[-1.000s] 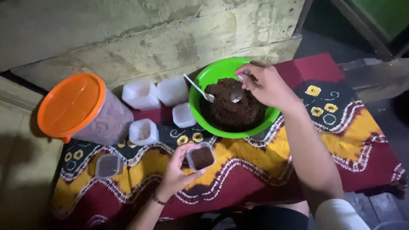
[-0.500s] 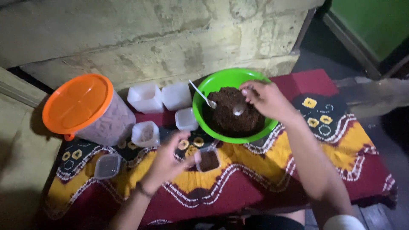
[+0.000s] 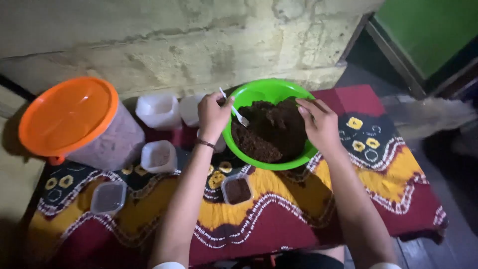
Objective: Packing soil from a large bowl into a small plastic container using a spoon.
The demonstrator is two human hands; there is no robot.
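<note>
Compared with a moment back, the little filled tub (image 3: 237, 189) has been set down on the patterned cloth of the table (image 3: 398, 189), just in front of the green bowl (image 3: 271, 92) of dark brown mix. The left hand (image 3: 213, 113) has been moved up to the bowl's rim, fingers curled around the white spoon (image 3: 234, 110). The right hand (image 3: 318, 124) is laid half-open on the far rim, wrist bent inward; whether it's holding anything can't be made out.
</note>
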